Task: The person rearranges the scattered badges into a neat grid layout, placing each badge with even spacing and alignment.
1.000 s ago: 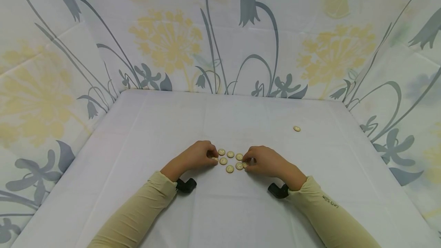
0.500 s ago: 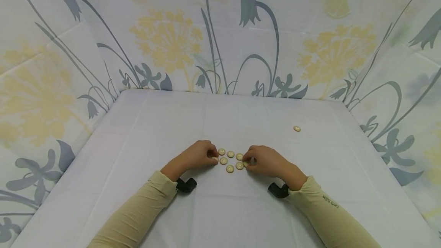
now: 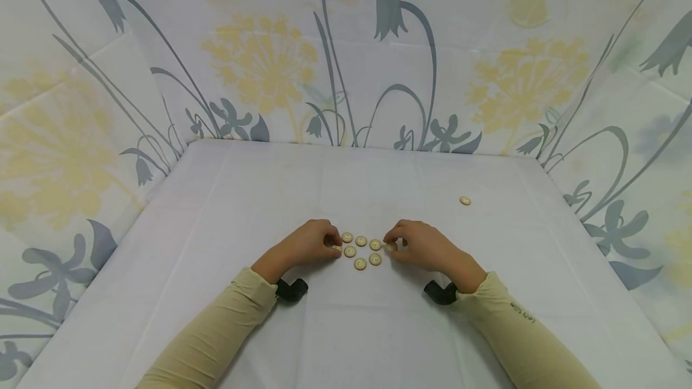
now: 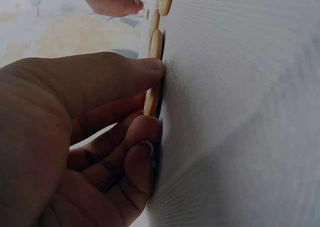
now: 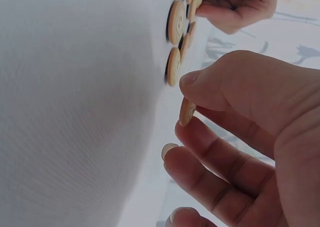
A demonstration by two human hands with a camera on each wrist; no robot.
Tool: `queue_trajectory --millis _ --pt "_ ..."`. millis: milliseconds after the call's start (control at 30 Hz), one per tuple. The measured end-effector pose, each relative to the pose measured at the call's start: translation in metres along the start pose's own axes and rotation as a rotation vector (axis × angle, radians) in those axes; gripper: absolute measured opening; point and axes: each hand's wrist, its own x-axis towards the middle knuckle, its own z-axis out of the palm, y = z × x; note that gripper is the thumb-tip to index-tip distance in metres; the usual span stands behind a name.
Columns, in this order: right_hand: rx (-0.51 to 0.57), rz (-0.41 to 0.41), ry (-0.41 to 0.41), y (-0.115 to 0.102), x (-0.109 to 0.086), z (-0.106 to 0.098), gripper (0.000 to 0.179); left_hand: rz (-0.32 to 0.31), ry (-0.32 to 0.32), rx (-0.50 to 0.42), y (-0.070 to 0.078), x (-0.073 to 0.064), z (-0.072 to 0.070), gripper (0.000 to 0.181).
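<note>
Several round, light wooden buttons lie in a small cluster on the white cloth, such as one button (image 3: 360, 263) at its near end and another (image 3: 361, 241) at its far side. At the cluster's left edge my left hand (image 3: 307, 245) holds a button (image 4: 151, 102) by its rim between thumb and fingers, close against the cloth. My right hand (image 3: 424, 246), just right of the cluster, pinches another button (image 5: 187, 112) between thumb and index finger. That button is tilted on edge, and my thumb covers part of it.
A single button (image 3: 465, 200) lies apart, farther back on the right of the white-covered table (image 3: 259, 185). Cloth walls with grey and yellow flower prints (image 3: 265, 65) stand at the back and both sides. Black curved pieces (image 3: 292, 290) sit at both wrists.
My right hand has moved slightly right and away from me, taking its button off from beside the near-right button of the cluster. My left hand stays in place.
</note>
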Motion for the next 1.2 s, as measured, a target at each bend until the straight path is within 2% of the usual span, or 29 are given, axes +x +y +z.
queue_trajectory --millis 433,933,1200 --pt "-0.015 0.023 0.024 0.009 0.002 -0.007 0.022 0.040 0.026 -0.003 -0.005 0.002 0.004 0.010" --pt "-0.009 0.023 0.067 0.024 0.003 -0.016 0.026 0.020 0.019 -0.007 -0.006 0.002 0.005 0.009" --pt "-0.001 0.052 0.081 0.030 0.004 -0.019 0.026 0.014 0.015 -0.009 -0.006 0.002 0.004 0.009"
